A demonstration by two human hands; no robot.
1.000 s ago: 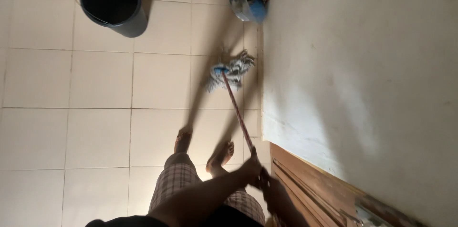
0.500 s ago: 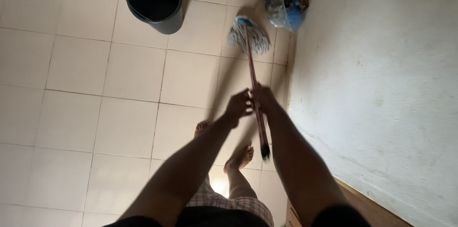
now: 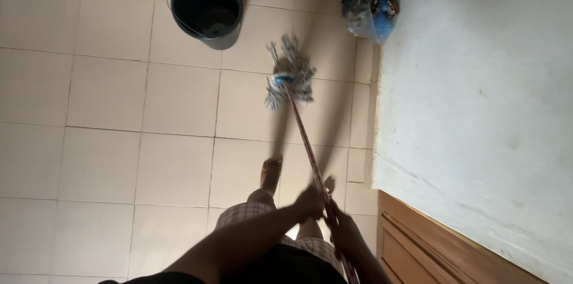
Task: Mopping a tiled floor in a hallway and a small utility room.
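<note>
Mostly the frame is filled by the tiled floor (image 3: 119, 99), pale and square, and by the white wall (image 3: 477, 93) on the right side. At lower right a piece of wooden door (image 3: 430, 248) shows. I cannot tell from the tiles which of them are already wiped and which are not; no wet mark is clear, so how much of the floor is done I cannot judge.

At the top centre stands the black bucket (image 3: 206, 5). Its inside is dark, and I cannot see if water is in it. At the top right, against the wall, lies a clear plastic bag (image 3: 371, 6) with blue and dark things inside; what they are I cannot say.

My mop (image 3: 289, 78) has its stringy head on the floor, just below the bucket, a bit apart from it. The red handle runs down from there to my hands at lower centre. My left hand (image 3: 310, 202) is closed around the handle, and my right hand (image 3: 340, 233) grips it a little lower. One bare foot (image 3: 270, 172) shows beside the handle.
</note>
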